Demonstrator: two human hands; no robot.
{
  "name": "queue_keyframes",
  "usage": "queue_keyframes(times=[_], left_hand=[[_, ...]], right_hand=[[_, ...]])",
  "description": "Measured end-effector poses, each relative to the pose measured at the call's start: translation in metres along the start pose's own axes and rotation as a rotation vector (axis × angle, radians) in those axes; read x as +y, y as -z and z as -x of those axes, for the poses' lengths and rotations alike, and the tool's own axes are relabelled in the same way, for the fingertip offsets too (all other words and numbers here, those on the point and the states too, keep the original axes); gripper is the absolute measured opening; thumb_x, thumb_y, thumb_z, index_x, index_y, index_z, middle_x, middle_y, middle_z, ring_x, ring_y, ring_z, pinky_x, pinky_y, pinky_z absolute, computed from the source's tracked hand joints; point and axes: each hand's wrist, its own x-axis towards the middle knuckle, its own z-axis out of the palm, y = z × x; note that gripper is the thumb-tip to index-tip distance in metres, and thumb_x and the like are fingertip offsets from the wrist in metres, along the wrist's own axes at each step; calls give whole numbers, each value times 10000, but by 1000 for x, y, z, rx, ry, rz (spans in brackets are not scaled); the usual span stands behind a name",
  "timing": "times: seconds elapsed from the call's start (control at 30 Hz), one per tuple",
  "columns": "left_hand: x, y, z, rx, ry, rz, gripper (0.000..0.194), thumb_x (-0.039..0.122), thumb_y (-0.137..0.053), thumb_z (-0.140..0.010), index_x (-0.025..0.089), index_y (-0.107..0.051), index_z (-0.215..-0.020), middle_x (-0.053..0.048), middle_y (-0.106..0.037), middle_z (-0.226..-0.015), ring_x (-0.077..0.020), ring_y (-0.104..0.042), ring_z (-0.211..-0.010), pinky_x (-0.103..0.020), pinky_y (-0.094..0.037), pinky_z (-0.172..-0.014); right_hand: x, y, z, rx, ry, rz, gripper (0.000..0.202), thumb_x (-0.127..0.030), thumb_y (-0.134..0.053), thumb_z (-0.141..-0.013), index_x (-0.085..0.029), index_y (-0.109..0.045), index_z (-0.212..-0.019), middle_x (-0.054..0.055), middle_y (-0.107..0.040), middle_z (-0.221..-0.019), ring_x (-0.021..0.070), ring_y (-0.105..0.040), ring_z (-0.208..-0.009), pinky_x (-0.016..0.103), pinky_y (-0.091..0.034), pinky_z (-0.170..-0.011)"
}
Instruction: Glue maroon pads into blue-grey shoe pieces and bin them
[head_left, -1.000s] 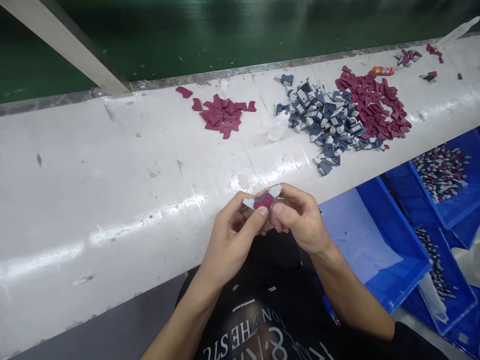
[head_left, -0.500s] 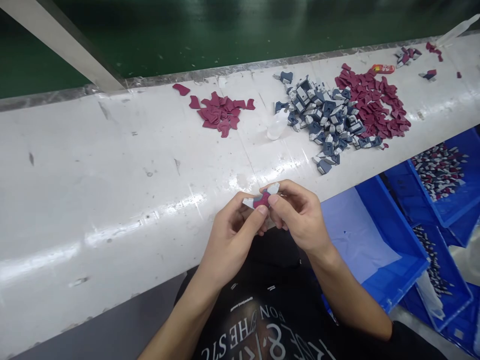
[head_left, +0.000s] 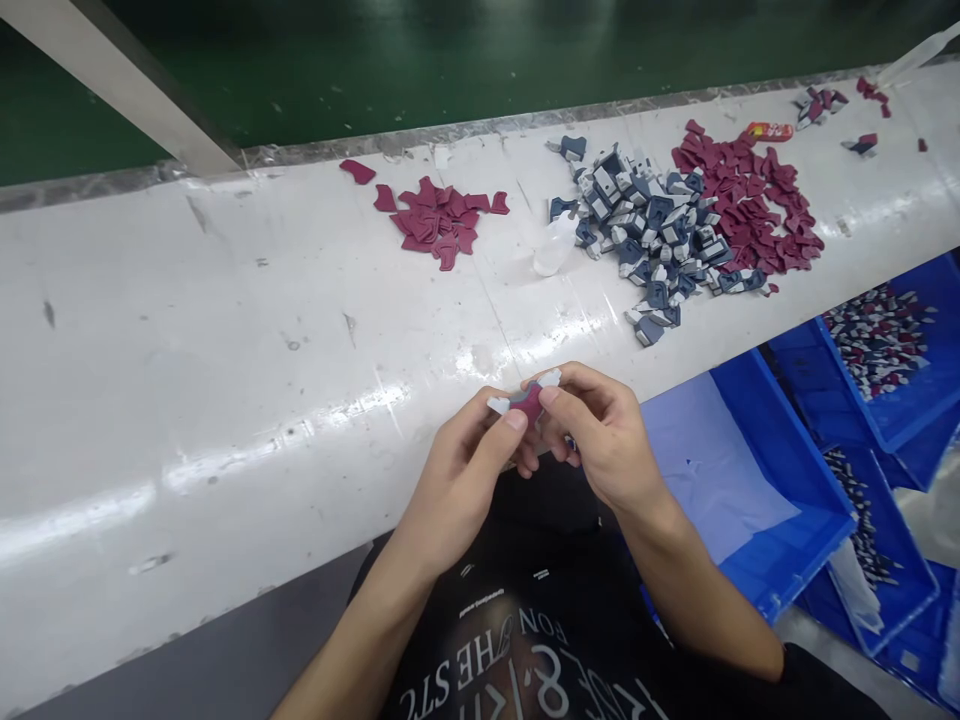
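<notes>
Between my two hands, over the front edge of the white bench, is a small plastic part point(head_left: 529, 401) with a maroon face, grey body and pale ends. My left hand point(head_left: 471, 462) pinches its left side, thumb on the maroon face. On the opposite side my right hand point(head_left: 604, 435) grips it with thumb and fingers. Something small and dark shows under the right fingers, too hidden to name. Beyond the hands lie a pile of maroon pieces point(head_left: 439, 222), a heap of grey-and-white parts point(head_left: 652, 225) and a larger maroon pile point(head_left: 750, 200).
A translucent bottle point(head_left: 553, 250) stands beside the grey heap. Past it lie an orange-red wrapped item point(head_left: 770, 131) and a few assembled parts point(head_left: 820, 104). Blue bins point(head_left: 814, 490), some with parts inside, sit below the bench on the right. A pale post point(head_left: 142, 90) rises at upper left.
The part has tilted slightly in my fingers, and more of its maroon face shows. My left thumb has shifted a little down and left. Both hands keep hold of it.
</notes>
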Motion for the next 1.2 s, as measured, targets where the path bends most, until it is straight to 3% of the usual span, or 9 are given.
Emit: queue_keyframes(times=[0.23, 0.33, 0.5, 0.63, 0.73, 0.87, 1.03, 1.2], left_hand=[[-8, 2, -1, 88, 43, 7, 222, 412, -643, -1092, 241, -682, -955, 22, -663, -808, -147, -655, -710, -299, -545, -659], [-8, 2, 0, 86, 58, -17, 225, 376, -635, -1079, 239, -679, -906, 25, -638, -782, -138, -638, -705, -283, -535, -648], [-8, -2, 2, 73, 94, -30, 151, 272, -605, -1027, 245, -654, -887, 38, -645, -744, -126, -626, -671, -263, -523, -628], [-9, -3, 1, 61, 135, 55, 211, 303, -598, -1031, 232, -643, -838, 25, -655, -756, -121, -620, -637, -252, -497, -575], [-8, -2, 0, 77, 147, 93, 238, 329, -613, -1041, 226, -648, -830, 20, -651, -747, -121, -613, -617, -250, -484, -553], [-5, -2, -1, 69, 153, 103, 288, 380, -646, -1046, 216, -655, -811, 12, -642, -761, -121, -612, -618, -253, -490, -542], [-3, 0, -1, 38, 137, 70, 311, 427, -691, -1042, 220, -692, -810, 10, -657, -748, -119, -624, -608, -251, -509, -544], [-3, 4, 1, 50, 107, 1, 245, 360, -687, -1050, 241, -732, -841, 23, -676, -768, -114, -649, -636, -244, -550, -590]], right_hand=[[-2, 6, 0, -24, -20, 84, 176, -399, -772, -996, -230, -819, -998, -69, -572, -536, 116, -512, -460, 257, -449, -441], [-4, 4, 0, -26, -8, 113, 149, -377, -820, -963, -240, -808, -904, -82, -538, -512, 110, -473, -434, 264, -463, -440], [-2, 2, 1, 26, -28, 118, 317, -416, -805, -990, -229, -737, -743, -70, -536, -515, 90, -423, -394, 250, -397, -391], [1, 8, 0, 48, -39, 116, 428, -443, -617, -1106, -205, -768, -784, -22, -612, -615, 91, -504, -418, 252, -386, -402], [-1, 10, -1, 100, 20, 148, 404, -509, -659, -1100, -217, -757, -839, -39, -574, -636, 88, -496, -450, 250, -391, -426], [-3, 8, 1, 14, 85, 213, 352, -533, -760, -1052, -235, -747, -865, -49, -590, -643, 105, -533, -527, 254, -490, -515], [-3, 8, 4, -123, 37, 136, 341, -497, -778, -1048, -225, -721, -851, -19, -710, -734, 134, -676, -610, 269, -587, -572], [-6, 10, 5, -127, 26, 132, 357, -467, -635, -1135, -235, -814, -931, -43, -589, -648, 115, -605, -522, 251, -558, -505]])
